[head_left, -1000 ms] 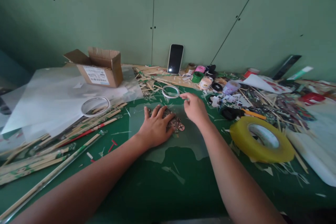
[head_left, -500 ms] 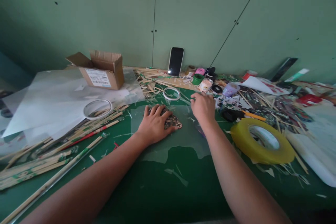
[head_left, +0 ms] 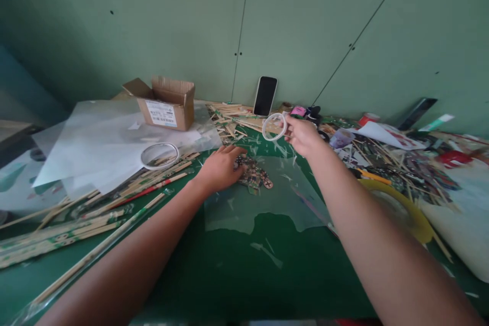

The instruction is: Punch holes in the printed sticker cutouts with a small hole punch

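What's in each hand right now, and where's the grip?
Right hand holds a small clear tape ring, lifted off the table, pinched at its right rim. Left hand holds nothing; it rests flat on a patterned cutout.

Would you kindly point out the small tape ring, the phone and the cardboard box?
small tape ring (head_left: 274,127), head view, on its rim.
phone (head_left: 266,96), head view, middle of screen.
cardboard box (head_left: 165,111), head view, labelled side.

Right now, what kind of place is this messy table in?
Probably a home craft bench: bamboo sticks, a big yellow tape roll and clear plastic sheets crowd the green table.
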The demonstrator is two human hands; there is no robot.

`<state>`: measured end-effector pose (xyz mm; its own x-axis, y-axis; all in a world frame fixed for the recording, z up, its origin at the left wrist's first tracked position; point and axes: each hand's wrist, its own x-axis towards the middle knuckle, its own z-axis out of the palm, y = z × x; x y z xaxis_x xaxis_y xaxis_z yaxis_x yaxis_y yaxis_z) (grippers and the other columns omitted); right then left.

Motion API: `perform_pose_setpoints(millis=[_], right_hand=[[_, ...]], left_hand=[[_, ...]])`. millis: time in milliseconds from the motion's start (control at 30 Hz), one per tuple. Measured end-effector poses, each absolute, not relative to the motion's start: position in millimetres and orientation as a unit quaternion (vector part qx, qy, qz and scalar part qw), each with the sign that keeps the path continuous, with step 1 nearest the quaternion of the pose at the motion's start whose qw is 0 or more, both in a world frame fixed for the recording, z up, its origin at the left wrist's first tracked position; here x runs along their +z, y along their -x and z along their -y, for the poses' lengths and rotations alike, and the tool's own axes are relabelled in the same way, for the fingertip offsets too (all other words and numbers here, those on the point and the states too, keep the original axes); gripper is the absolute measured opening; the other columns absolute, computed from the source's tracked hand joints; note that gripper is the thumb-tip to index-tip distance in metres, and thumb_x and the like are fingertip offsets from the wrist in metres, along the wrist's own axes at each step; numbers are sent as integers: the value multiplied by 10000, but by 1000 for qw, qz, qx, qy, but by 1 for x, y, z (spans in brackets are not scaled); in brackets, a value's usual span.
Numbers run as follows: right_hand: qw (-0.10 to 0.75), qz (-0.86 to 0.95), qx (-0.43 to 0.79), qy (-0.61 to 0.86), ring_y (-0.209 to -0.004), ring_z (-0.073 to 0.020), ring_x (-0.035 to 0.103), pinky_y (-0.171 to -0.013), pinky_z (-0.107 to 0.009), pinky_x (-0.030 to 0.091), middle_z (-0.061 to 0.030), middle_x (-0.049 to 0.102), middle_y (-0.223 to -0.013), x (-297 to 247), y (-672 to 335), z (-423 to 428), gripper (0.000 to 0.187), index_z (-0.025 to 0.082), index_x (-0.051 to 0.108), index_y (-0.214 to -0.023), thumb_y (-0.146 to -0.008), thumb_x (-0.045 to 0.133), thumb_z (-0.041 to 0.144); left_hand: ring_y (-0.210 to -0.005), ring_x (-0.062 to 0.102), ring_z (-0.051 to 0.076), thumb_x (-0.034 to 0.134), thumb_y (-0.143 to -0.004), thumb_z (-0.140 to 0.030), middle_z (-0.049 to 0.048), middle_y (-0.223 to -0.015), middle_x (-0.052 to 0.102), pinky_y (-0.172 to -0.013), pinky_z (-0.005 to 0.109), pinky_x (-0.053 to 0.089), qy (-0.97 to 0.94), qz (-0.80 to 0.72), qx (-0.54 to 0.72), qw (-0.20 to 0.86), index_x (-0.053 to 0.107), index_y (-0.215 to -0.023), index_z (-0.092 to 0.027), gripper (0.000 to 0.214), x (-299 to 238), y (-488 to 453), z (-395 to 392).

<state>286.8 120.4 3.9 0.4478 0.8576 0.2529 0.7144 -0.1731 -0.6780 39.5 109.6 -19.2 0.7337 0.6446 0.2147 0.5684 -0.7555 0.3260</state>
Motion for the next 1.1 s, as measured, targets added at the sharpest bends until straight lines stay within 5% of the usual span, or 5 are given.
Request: perform_pose_setpoints(millis=[200,467,800,967,1100], right_hand=[[472,521,4,712,-525,-152,506,-558,-274,392,-6,591,-579,8,-279,-90,297,216,530,-694,-941,396,313],[307,693,-51,650,-742,-238,582,-618,-311,396,-71,616,-725,-31,-235,-39,212,217,597,-842,-963,429,266],[208,757,85,613,-985,-273,602,-815,-429,521,-83,676,-985,-35,-229,-38,105,237,679,-996,-927,602,257],[186,746,113,629,-1330,-369,431,-1031,-547,465,-124,491,-1433,-36,-220,-33,668,263,501,-1388,-797,734,470],[115,738,150,648,-1414,-380,342,-1136,-587,356,-120,393,-1548,-33,-211,-33,738,238,405,-1482,-835,681,460]], left_hand=[[-1206,545,360,650,-838,-445,101,-1356,615,-969,523,447,-943,-306,107,78,536,-1370,-218,590,-27,-43,-111],[-1130,596,259,485,-753,-37,100,-1176,670,-986,391,470,-917,-297,232,135,617,-1157,-166,444,-23,-37,-122],[-839,649,202,442,-749,-91,45,-932,725,-750,310,468,-885,-368,241,153,662,-940,-186,306,0,-17,-138],[-677,611,180,453,-729,-160,31,-780,702,-655,293,438,-897,-398,136,137,679,-853,-197,261,10,-1,-147],[-736,663,242,538,-797,-396,54,-854,729,-669,325,460,-906,-407,7,117,685,-987,-227,293,10,-3,-136]])
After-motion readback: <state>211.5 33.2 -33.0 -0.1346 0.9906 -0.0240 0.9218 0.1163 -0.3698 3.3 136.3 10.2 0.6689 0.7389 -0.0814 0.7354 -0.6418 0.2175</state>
